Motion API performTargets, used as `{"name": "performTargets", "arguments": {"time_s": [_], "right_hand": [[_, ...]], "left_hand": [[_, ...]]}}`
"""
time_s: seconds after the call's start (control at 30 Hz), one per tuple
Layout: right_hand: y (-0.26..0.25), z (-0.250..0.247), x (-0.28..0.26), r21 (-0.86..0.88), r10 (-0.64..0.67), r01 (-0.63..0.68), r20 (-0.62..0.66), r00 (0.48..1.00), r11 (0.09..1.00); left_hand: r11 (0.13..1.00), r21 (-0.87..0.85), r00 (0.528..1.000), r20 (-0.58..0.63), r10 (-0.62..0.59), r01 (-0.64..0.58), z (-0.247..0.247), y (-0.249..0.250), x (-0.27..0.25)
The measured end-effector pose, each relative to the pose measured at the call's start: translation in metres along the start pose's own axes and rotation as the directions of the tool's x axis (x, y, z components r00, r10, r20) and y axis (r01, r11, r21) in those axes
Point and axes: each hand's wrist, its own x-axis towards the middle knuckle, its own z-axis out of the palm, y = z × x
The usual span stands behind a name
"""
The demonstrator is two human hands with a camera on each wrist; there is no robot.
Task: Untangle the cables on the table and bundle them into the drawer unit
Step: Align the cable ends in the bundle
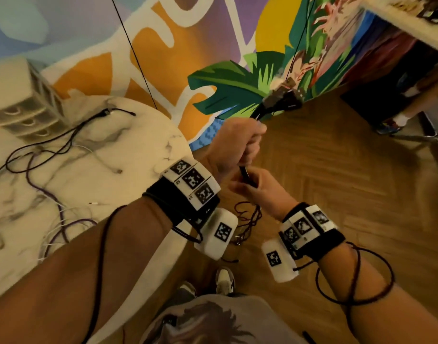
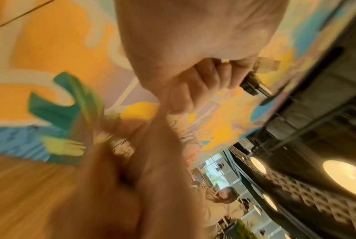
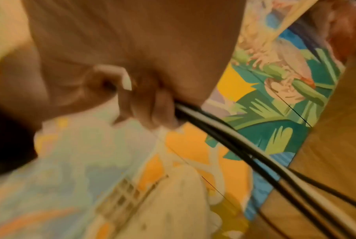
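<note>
A gathered bundle of black cables [image 1: 277, 105], its plug ends fanned out at the top, is held up in the air off the right edge of the round white marble-patterned table [image 1: 128, 155], over the wooden herringbone floor [image 1: 337, 170]. The left hand [image 1: 234, 145] is clenched in a fist round the strands just below the plugs; in the left wrist view the curled fingers [image 2: 195, 90] are seen wrapped about the cords, a dark connector showing past them. The right hand [image 1: 252, 184] lies directly beneath, its fingers curled about the same black strands lower down, as the right wrist view confirms where the cables [image 3: 224, 137] run out of the closed grip. One bundle is therefore judged to be nearly gathered, though it has not yet been tied or stowed. Much is left: a loose tangle of black, purple and white cords [image 1: 51, 170] is spread over the tabletop, some strands hanging off the near edge, and thin dark red cord [image 1: 247, 219] dangles below the hands. The small pale plastic drawer unit [image 1: 27, 105] stands at the far left of the table, well apart from the hands; its drawers appear closed, and no cable can be seen inside it.
</note>
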Motion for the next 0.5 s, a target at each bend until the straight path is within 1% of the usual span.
{"name": "performTargets", "arguments": {"time_s": [0.03, 0.07, 0.1, 0.13, 0.17, 0.2, 0.23, 0.27, 0.3, 0.33, 0.4, 0.43, 0.5], "right_hand": [[0.015, 0.004, 0.002, -0.049, 0.028, -0.030, -0.035, 0.999, 0.998], [0.030, 0.009, 0.005, -0.051, 0.064, -0.069, -0.101, 0.993, 0.996], [0.041, 0.011, 0.009, -0.031, 0.098, -0.105, -0.170, 0.980, 0.994], [0.048, 0.013, 0.016, -0.015, 0.119, -0.125, -0.220, 0.968, 0.992], [0.053, 0.015, 0.021, -0.005, 0.153, -0.159, -0.251, 0.956, 0.987], [0.062, 0.016, 0.025, -0.001, 0.191, -0.199, -0.281, 0.940, 0.980], [0.073, 0.016, 0.024, -0.003, 0.253, -0.266, -0.299, 0.920, 0.964], [0.088, 0.015, 0.020, -0.016, 0.311, -0.333, -0.321, 0.895, 0.943], [0.101, 0.013, 0.016, -0.033, 0.367, -0.398, -0.326, 0.871, 0.917], [0.115, 0.010, 0.009, -0.046, 0.416, -0.456, -0.333, 0.846, 0.889], [0.135, 0.002, 0.006, -0.079, 0.487, -0.542, -0.346, 0.802, 0.837], [0.139, 0.000, 0.007, -0.070, 0.510, -0.566, -0.356, 0.783, 0.821], [0.145, -0.003, 0.012, -0.072, 0.554, -0.614, -0.357, 0.752, 0.786]], "left_hand": [[0.990, 0.126, 0.997, -0.021, 0.071, -0.068, 0.000, 0.005, 0.003], [0.951, 0.284, 0.990, -0.031, 0.141, -0.126, 0.000, 0.011, 0.004], [0.880, 0.437, 0.977, -0.014, 0.212, -0.184, 0.001, 0.015, 0.004], [0.781, 0.572, 0.961, 0.048, 0.271, -0.249, 0.001, 0.020, 0.004], [0.658, 0.682, 0.941, 0.143, 0.307, -0.318, 0.001, 0.025, 0.003], [0.516, 0.773, 0.923, 0.239, 0.300, -0.368, -0.001, 0.034, 0.003], [0.370, 0.837, 0.907, 0.315, 0.279, -0.404, -0.004, 0.043, 0.002], [0.238, 0.870, 0.891, 0.368, 0.268, -0.431, -0.008, 0.052, 0.003], [0.131, 0.884, 0.874, 0.403, 0.273, -0.448, -0.015, 0.063, 0.004], [0.059, 0.877, 0.850, 0.441, 0.289, -0.476, -0.019, 0.072, 0.005], [-0.045, 0.841, 0.797, 0.527, 0.295, -0.539, -0.022, 0.082, 0.003], [-0.090, 0.814, 0.763, 0.572, 0.301, -0.574, -0.021, 0.083, 0.004], [-0.189, 0.780, 0.711, 0.623, 0.327, -0.596, -0.022, 0.084, 0.006]]}}
